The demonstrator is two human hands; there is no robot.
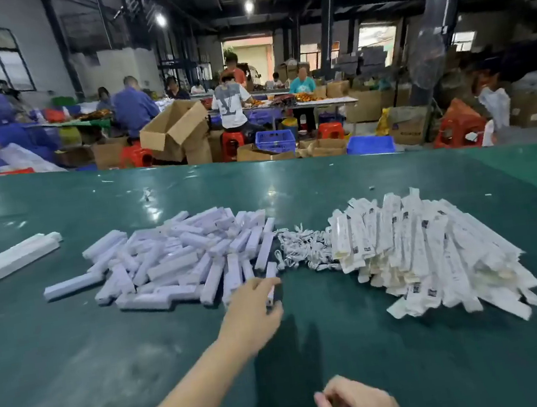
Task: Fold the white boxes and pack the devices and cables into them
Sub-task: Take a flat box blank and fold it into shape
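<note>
On the green table point(72, 331), at the near edge of the pile of devices point(179, 259), the left hand point(254, 311) reaches forward and pinches one small white device point(271, 295) between thumb and curled fingers, dark end toward the palm. Device looks like a light, stiff plastic stick, smooth and likely slippery, so a grip across the middle of its length seems safest; ends are narrow and could twist out. Pile of the same white sticks lies loose and criss-crossed, so pulling one may drag its neighbours. Just right of the pile sits a tangle of white cables point(304, 250), soft and floppy, likely to snag each other; best lifted by the bundled loop. Further right, touching the cables, a heap of flat unfolded boxes point(437, 249), thin card, light, easy to crease. Right hand point(358, 403) is low near the camera, fingers curled; it seems to hold something dark but cannot tell what. Folded boxes point(18, 256) lie far left. Workers point(230, 106) sit at other tables behind.
</note>
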